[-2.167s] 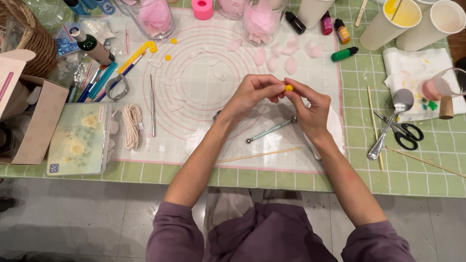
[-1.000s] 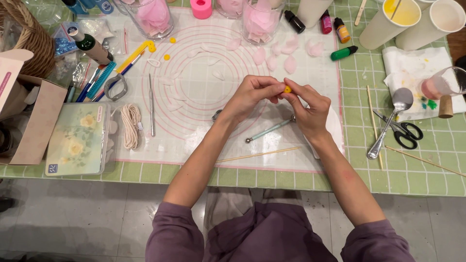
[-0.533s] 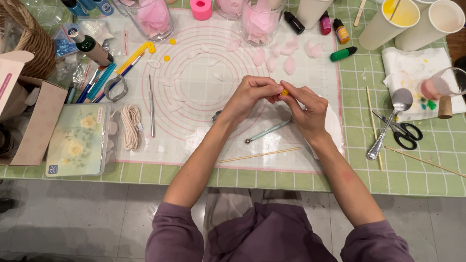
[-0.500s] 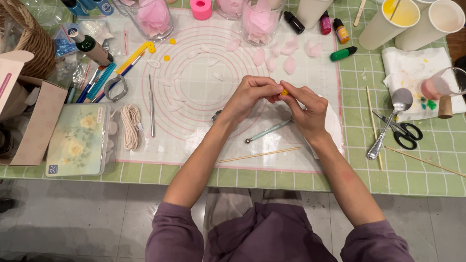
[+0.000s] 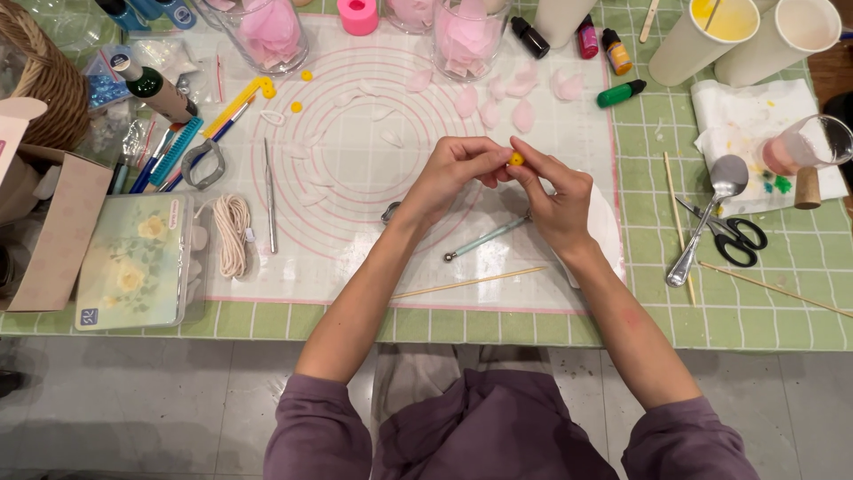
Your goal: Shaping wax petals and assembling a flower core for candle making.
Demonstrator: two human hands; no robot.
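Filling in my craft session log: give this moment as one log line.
left hand: pinches yellow ball | right hand: pinches same ball | below: ball tool, skewer on mat

Single head view, looking steeply down, close over craft table (image 5: pixel 782 302)

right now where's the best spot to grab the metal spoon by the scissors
Take the metal spoon at mid-handle, coming from above and its left side. It lies flat with the bowl up by the paper towel, and the scissors crowd its right.
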